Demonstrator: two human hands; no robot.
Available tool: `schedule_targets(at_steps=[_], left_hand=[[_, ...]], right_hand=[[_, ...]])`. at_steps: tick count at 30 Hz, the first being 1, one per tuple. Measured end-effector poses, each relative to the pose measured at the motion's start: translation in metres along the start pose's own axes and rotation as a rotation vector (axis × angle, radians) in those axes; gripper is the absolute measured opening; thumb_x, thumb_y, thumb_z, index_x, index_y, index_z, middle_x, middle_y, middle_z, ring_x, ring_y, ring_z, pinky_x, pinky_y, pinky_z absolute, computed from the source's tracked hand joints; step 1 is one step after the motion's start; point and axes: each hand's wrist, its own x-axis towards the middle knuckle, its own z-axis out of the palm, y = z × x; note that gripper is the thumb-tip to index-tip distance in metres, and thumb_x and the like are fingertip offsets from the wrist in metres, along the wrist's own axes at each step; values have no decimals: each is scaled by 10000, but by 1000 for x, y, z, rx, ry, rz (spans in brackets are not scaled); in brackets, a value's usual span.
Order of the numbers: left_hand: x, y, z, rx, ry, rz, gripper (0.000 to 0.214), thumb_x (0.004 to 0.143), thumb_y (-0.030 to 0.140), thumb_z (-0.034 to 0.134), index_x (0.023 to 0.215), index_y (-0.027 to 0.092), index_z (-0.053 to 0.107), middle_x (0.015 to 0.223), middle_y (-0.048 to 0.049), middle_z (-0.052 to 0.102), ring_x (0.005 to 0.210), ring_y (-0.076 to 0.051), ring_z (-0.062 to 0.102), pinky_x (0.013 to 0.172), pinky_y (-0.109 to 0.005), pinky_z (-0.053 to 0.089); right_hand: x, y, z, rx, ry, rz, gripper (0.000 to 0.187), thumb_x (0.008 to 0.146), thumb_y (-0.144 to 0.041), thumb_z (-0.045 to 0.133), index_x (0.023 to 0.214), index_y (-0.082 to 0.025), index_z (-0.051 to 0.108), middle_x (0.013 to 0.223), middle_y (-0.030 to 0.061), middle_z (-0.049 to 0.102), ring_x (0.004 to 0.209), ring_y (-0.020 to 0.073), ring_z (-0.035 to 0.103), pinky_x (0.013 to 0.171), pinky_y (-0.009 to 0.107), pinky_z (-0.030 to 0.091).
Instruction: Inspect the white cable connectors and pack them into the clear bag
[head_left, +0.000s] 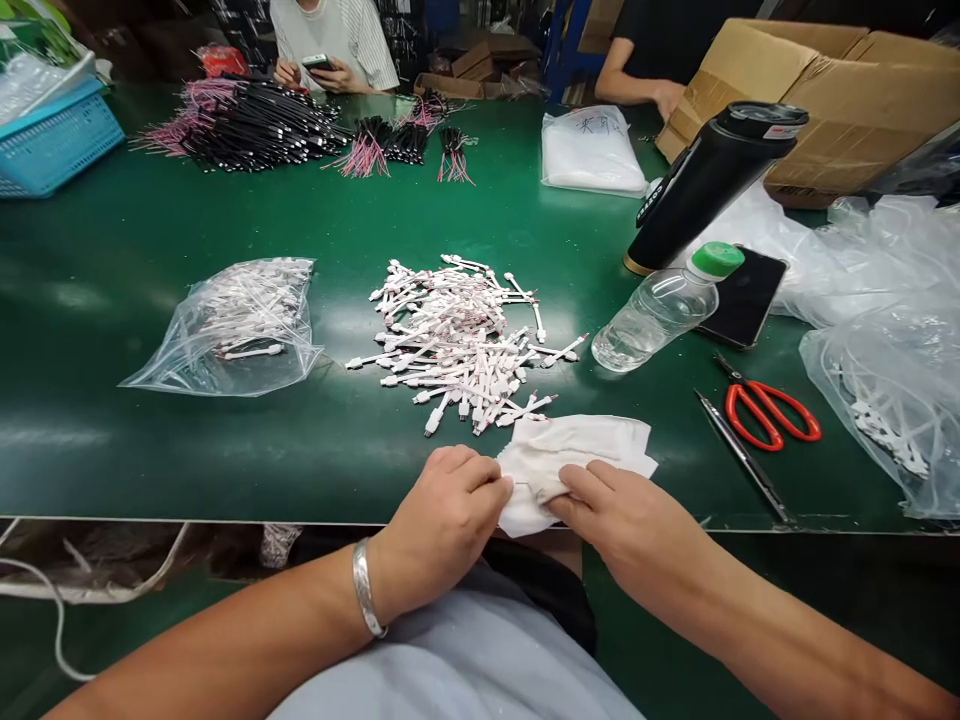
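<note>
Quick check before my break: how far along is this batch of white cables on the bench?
Looks done: the white cables sealed in the clear plastic bag. In hand: the left hand and right hand are gripping a white cloth. Left: the loose pile of white cables on the green workbench.

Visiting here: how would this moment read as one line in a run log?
left hand: holds white cloth | right hand: holds same cloth | beyond: pile of short white cables
</note>
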Motion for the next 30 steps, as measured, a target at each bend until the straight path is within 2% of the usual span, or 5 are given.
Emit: schedule_targets(at_steps=[3,9,14,20,30], left_hand=[[0,-1,0,-7,-18,1,185,898,140,431,952,159,607,863,-51,619,771,-154,470,735,-325,394],[1,-2,0,-17,-34,0,195,903,141,421,962,166,605,861,-56,624,771,-155,483,724,-327,385],[1,-2,0,-13,-36,7,191,893,128,436,985,160,600,864,-54,624,775,-159,482,731,-330,380],[1,-2,-1,1,-24,5,179,886,123,448,973,163,600,861,-50,627,767,-152,484,729,-321,381],[1,-2,-1,-3,-30,3,183,898,134,434,979,170,594,873,-49,632,769,-153,478,734,-332,365]], right_hand=[[6,3,1,48,10,-8,174,828,-73,469,809,-167,613,715,39,534,623,174,408,561,304,287],[6,8,-6,-22,-11,-45,221,883,-146,426,757,-166,607,681,40,526,583,168,368,521,314,243],[8,9,0,8,9,-58,212,848,-83,437,760,-171,609,702,43,532,611,173,388,546,310,266],[2,12,-3,-29,21,-49,219,889,-187,441,759,-171,616,676,40,520,579,168,364,521,317,243],[-1,15,-1,3,16,-25,213,867,-121,435,766,-166,617,696,49,527,601,174,376,532,311,250]])
